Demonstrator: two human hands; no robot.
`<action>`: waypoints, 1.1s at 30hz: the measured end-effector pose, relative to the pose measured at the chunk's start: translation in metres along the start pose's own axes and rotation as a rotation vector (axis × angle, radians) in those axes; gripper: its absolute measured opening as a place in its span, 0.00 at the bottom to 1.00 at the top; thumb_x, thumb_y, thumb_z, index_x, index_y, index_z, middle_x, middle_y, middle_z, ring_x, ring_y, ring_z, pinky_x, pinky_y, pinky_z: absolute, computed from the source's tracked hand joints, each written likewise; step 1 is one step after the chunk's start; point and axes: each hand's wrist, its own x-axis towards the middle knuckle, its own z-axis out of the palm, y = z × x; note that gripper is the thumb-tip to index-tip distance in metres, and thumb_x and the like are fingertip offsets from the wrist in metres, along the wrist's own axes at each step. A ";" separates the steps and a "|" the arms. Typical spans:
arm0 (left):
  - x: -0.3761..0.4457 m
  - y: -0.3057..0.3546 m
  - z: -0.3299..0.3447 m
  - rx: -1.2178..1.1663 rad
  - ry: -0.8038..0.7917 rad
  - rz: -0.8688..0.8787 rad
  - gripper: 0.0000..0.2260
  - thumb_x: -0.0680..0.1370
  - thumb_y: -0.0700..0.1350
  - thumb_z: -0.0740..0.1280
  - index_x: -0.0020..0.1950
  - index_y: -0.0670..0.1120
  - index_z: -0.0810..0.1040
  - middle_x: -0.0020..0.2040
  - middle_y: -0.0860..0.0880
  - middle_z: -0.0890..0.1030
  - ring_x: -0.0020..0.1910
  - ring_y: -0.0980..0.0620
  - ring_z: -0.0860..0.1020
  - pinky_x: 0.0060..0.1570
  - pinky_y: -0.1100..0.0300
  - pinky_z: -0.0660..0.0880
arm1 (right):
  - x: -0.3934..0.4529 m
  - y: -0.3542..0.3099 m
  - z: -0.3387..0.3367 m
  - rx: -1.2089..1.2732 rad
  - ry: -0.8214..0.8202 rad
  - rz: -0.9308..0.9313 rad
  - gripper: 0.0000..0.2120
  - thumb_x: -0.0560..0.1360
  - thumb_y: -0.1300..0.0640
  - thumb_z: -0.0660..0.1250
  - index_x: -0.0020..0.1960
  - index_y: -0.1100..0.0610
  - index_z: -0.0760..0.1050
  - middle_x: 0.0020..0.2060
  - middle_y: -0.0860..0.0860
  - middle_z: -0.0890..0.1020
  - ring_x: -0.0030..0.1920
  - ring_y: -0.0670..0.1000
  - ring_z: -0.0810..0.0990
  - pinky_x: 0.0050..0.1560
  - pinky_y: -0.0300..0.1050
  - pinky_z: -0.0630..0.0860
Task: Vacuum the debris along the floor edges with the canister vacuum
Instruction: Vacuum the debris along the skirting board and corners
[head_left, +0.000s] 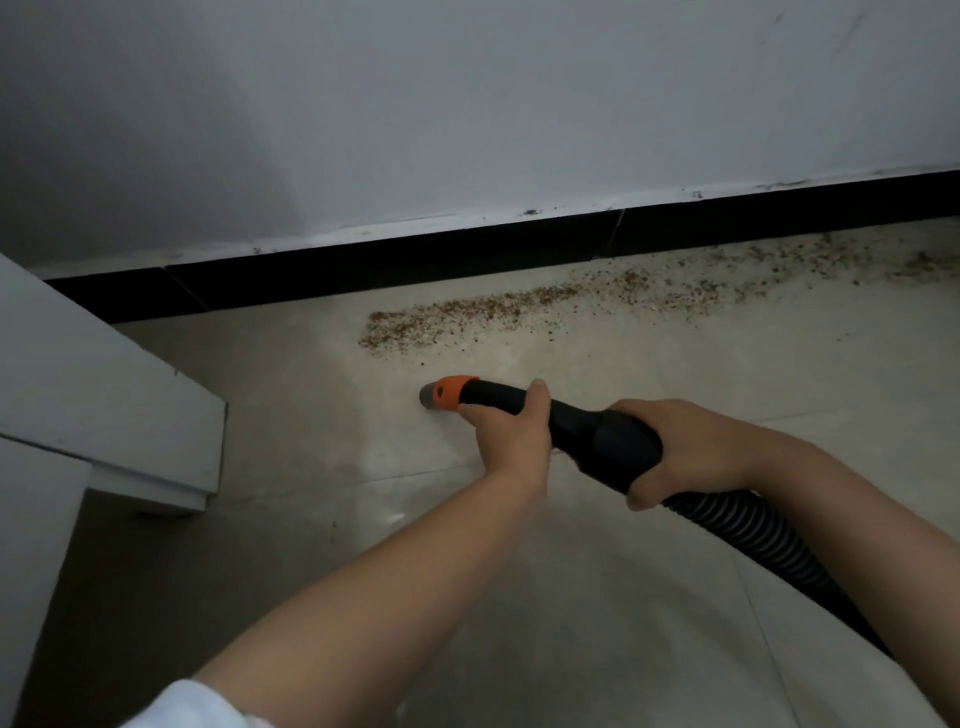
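A band of brown crumbly debris (545, 304) lies on the pale tiled floor along the black skirting board (467, 247), thinning out to the right. The vacuum's black handle tube (597, 436) ends in an orange collar and grey nozzle (441, 393), which points left and sits just below the debris band's left end. My left hand (511, 431) grips the tube right behind the orange collar. My right hand (685, 449) grips the thick rear of the handle, where the ribbed black hose (769, 540) runs off to the lower right. The canister is out of view.
A white cabinet or furniture base (104, 395) juts in from the left, close to the skirting. The white wall (467, 104) rises above the skirting. Pale floor tiles (623, 597) spread below and to the right of my arms.
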 end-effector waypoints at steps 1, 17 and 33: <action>-0.004 -0.001 0.010 0.005 -0.030 -0.007 0.36 0.78 0.48 0.64 0.77 0.45 0.43 0.70 0.45 0.68 0.66 0.46 0.71 0.61 0.61 0.66 | -0.006 0.006 -0.006 -0.003 0.000 0.022 0.22 0.57 0.52 0.74 0.46 0.42 0.68 0.44 0.43 0.77 0.43 0.40 0.77 0.37 0.32 0.70; 0.020 0.017 0.010 0.068 0.010 0.035 0.37 0.78 0.48 0.65 0.78 0.46 0.43 0.68 0.43 0.71 0.64 0.44 0.73 0.63 0.55 0.68 | 0.025 0.007 0.001 0.117 0.072 0.009 0.26 0.60 0.56 0.77 0.53 0.47 0.69 0.45 0.44 0.77 0.43 0.41 0.76 0.38 0.34 0.72; 0.051 0.009 -0.083 -0.048 0.020 0.137 0.28 0.76 0.45 0.68 0.74 0.46 0.61 0.58 0.47 0.77 0.56 0.48 0.77 0.62 0.49 0.73 | 0.048 -0.066 0.070 0.094 0.148 -0.045 0.24 0.63 0.55 0.74 0.54 0.50 0.67 0.43 0.47 0.78 0.39 0.46 0.79 0.34 0.39 0.75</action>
